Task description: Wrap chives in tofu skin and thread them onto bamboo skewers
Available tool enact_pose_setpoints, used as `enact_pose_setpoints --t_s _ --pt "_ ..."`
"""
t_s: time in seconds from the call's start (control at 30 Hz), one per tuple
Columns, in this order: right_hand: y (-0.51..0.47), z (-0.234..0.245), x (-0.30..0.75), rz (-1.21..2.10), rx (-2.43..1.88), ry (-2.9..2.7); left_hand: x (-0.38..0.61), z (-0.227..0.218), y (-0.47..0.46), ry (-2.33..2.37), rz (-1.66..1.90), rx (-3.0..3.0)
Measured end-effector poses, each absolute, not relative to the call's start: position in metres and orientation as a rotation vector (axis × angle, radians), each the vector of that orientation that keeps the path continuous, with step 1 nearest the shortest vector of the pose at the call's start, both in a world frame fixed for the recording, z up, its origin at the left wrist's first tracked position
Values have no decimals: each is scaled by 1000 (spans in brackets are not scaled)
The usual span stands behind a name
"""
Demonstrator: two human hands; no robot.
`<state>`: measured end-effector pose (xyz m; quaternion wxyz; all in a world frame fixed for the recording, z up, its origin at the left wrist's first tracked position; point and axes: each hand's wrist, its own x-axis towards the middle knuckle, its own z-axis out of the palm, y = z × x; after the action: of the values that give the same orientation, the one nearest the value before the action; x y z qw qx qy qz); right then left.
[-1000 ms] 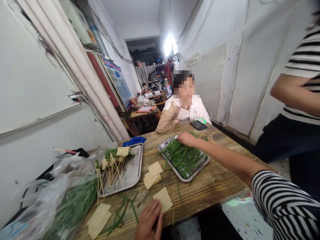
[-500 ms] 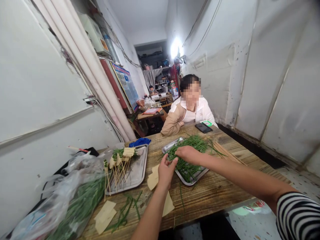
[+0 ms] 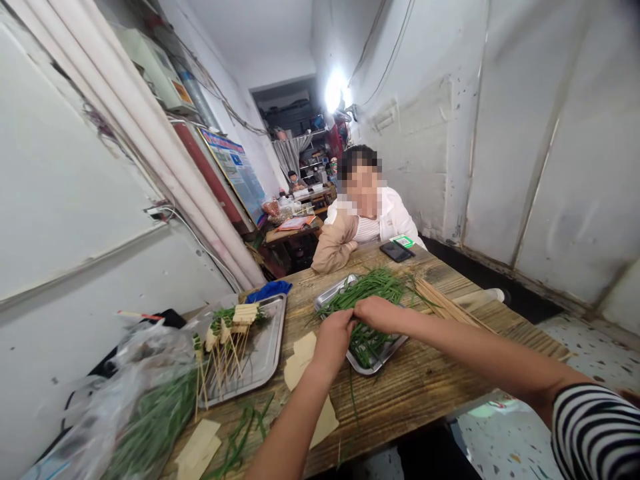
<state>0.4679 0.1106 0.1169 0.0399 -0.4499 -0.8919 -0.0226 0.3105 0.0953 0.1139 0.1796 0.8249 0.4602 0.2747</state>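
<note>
Long green chives are heaped on a metal tray in front of me. Over the near left side of that heap, my left hand and my right hand meet, fingertips pinched together on chives. The strands between the fingers are mostly hidden. Thin beige tofu sheets lie left of the tray, partly under my left forearm. On a second metal tray rest several skewers with rolled tofu sheet and greens at their tips.
Bare wooden sticks lie right of the chives. A plastic bag of greens fills the table's left side, near more tofu sheets and loose chives. A person sits across, behind a phone. A blue cloth lies behind the skewers.
My left thumb and fingers have closed from a spread pose and come against my right fingertips. The camera view has turned slightly, shifting the scene left.
</note>
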Motion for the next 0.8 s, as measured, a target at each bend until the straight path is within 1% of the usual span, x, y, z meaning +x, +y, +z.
enact_pose_setpoints --t_s 0.27,0.57,0.8 --pt "100 129 465 -140 -1402 -2835 313 129 99 1231 282 2351" --pt "100 128 461 -129 -1341 -2858 326 132 102 1564 31 2373" --pt "108 118 470 -215 -1391 -2866 328 130 104 1542 -123 2550"
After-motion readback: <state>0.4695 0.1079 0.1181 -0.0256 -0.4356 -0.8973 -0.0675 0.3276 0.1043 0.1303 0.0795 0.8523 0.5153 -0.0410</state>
